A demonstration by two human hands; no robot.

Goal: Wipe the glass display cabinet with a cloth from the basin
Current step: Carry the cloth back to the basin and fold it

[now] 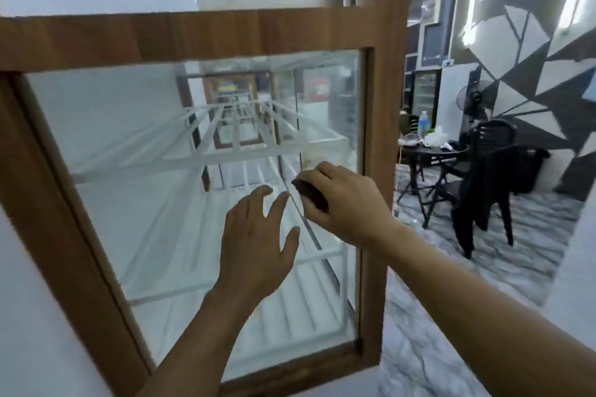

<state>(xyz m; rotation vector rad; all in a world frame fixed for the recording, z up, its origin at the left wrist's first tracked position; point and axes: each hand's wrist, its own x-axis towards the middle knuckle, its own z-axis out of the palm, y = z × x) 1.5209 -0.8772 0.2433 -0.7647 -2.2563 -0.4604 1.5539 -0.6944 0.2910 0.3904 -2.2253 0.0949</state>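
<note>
A glass display cabinet with a brown wooden frame (383, 138) fills the left and middle of the head view. White wire shelves show behind its glass pane (135, 145). My right hand (345, 200) grips a small dark brown cloth (311, 193) against the glass near the pane's right edge. My left hand (258, 242) is raised in front of the lower middle of the glass with fingers spread, just left of the cloth. Whether its fingertips touch the pane is not clear. No basin is in view.
To the right of the cabinet stands a black round table (432, 151) with a water bottle (423, 122) and bags on it. Black chairs (483, 184) stand beside it on a marble-patterned floor (429, 348). A fan (474, 100) stands by the geometric black-and-white wall.
</note>
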